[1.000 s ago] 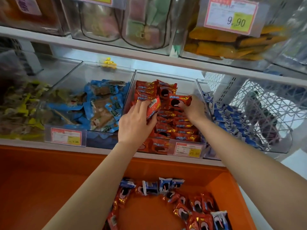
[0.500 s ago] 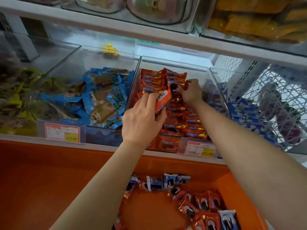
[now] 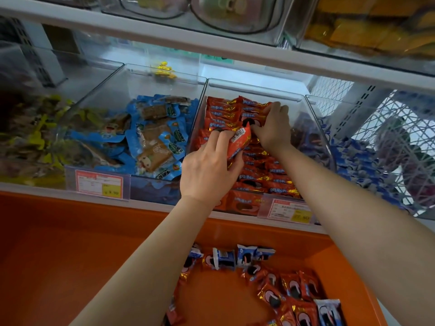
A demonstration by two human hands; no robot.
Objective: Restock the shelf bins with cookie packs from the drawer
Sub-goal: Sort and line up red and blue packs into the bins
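Red foil cookie packs in rows inside clear plastic shelf bin, filling it from front wall almost to back wall, with a bare strip behind the last row. Left hand: fingers curled round one tilted red pack, over bin's left half. Right hand: pinches back-row pack, near right wall. Orange drawer below: loose red and blue packs clustered toward right wall.

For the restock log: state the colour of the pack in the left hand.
The pack in the left hand is red; head view.
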